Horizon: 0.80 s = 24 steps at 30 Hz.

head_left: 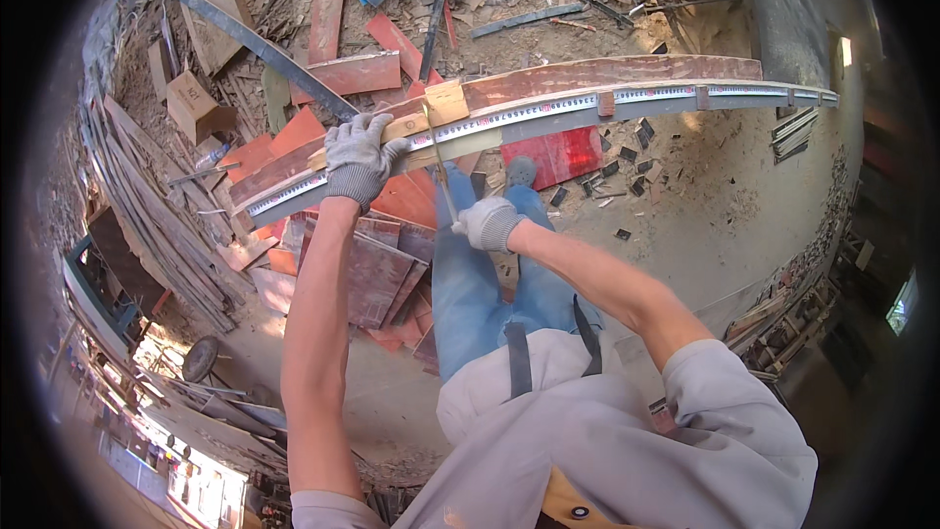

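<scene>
Wood strip [399, 126] lay along a long reddish beam [607, 71] that spanned the view in front of the worker's legs, seemingly serving as bench and guide. Its near edge carried a white measuring strip [529, 116] — probably placed there so lengths could be read right beside the work. Long slats [157, 206] lay piled at the left. Reddish panels [372, 279] sat in a loose stack below the beam, and a bright red sheet [563, 154] lay on the floor beyond the feet.

Left hand [360, 155], gloved, pressed over the strip and beam, its fingers bent and slightly parted, thumb out toward the blade; likely there to stop the wood shifting. Right hand [488, 225], also gloved, was closed in a fist around the handle end of a thin saw [448, 198], low and near the body, presumably for a straight pull. The blade rose to the strip, just beside a pale block [447, 102]. Whether block and strip were one piece, I couldn't tell.

Containers: only a brown box-like thing [192, 110] in the scrap — hollow or filled, I couldn't say.
</scene>
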### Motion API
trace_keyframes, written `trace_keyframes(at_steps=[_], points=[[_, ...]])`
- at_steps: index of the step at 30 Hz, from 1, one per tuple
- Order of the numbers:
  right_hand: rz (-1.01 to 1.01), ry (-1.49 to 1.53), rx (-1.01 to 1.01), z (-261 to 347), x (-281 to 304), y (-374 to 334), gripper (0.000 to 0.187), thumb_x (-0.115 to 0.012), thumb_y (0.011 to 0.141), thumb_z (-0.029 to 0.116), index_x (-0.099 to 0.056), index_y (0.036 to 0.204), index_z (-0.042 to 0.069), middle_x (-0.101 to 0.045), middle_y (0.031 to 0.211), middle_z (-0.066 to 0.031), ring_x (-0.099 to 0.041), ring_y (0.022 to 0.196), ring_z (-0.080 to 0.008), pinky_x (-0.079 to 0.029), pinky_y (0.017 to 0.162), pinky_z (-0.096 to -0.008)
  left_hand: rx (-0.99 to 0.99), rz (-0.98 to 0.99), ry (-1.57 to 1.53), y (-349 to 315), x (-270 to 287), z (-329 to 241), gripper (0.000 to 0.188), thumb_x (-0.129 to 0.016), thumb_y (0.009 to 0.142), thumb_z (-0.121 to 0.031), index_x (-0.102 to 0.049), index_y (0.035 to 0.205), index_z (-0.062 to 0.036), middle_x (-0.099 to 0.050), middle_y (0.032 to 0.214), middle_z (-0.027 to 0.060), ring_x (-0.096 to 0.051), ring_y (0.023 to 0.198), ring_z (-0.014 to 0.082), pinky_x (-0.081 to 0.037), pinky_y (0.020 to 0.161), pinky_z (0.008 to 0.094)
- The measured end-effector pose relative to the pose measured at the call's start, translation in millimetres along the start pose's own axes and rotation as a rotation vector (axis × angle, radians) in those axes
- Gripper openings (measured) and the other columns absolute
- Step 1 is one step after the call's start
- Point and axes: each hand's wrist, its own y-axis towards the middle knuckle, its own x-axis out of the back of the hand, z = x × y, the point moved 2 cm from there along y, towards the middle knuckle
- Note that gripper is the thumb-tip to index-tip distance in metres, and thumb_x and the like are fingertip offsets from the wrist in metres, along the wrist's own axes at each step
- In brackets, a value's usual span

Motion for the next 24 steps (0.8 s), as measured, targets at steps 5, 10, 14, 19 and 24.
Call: trace_keyframes(at_steps=[5,10,14,19,24], points=[[0.018,0.028,-0.084,13.7,2.7,2.9,0.041,-0.054,0.104,0.038,-0.08,0.113,0.009,-0.079,0.1,-0.0168,-0.076,0.097,-0.0386,-0.06,0.086,-0.0513,0.041,0.016,-0.075,3.7,-4.1,1.1,0.057,-0.062,0.097,-0.059,-0.067,0.137,-0.0192,-0.067,0.125,0.0112,-0.061,0.121,0.0345,-0.043,0.105,0.0521],[0.525,1.311,-0.269,-39.6,-0.8,21.3,0.069,-0.034,0.112,0.057,-0.066,0.13,-0.002,-0.075,0.105,-0.0246,-0.078,0.092,-0.0342,-0.067,0.075,-0.0452,0.048,0.033,-0.062,4.0,-5.3,-2.4,0.055,-0.062,0.098,-0.057,-0.067,0.137,-0.0184,-0.067,0.127,0.0099,-0.06,0.121,0.0344,-0.043,0.106,0.0528],[0.498,1.798,-0.332,-48.8,-34.8,56.9,0.061,-0.035,0.115,0.049,-0.066,0.124,-0.003,-0.071,0.12,-0.026,-0.077,0.086,-0.0347,-0.066,0.072,-0.0472,0.019,0.022,-0.036,4.7,-14.3,-7.4,0.05,-0.062,0.101,-0.05,-0.065,0.139,-0.0181,-0.066,0.126,0.0101,-0.061,0.115,0.0344,-0.045,0.102,0.0494],[0.503,2.19,0.25,-30.2,-85.7,86.8,0.047,-0.043,0.113,0.037,-0.068,0.12,-0.002,-0.054,0.06,-0.0041,-0.052,0.048,-0.0195,-0.046,0.05,-0.0358,-0.025,-0.011,-0.027,4.0,-24.3,-15.6,0.048,-0.061,0.102,-0.048,-0.064,0.139,-0.0175,-0.065,0.123,0.0101,-0.062,0.111,0.0343,-0.046,0.099,0.0481],[-0.432,1.757,0.094,-21.3,-89.8,87.2,0.069,-0.04,0.113,0.056,-0.077,0.094,0.001,-0.059,0.051,-0.0067,-0.056,0.044,-0.0233,-0.045,0.049,-0.0373,-0.035,-0.018,-0.073,5.6,-26.7,-19.9,0.048,-0.061,0.102,-0.047,-0.064,0.139,-0.0165,-0.066,0.121,0.0119,-0.063,0.111,0.0356,-0.048,0.096,0.0477]])
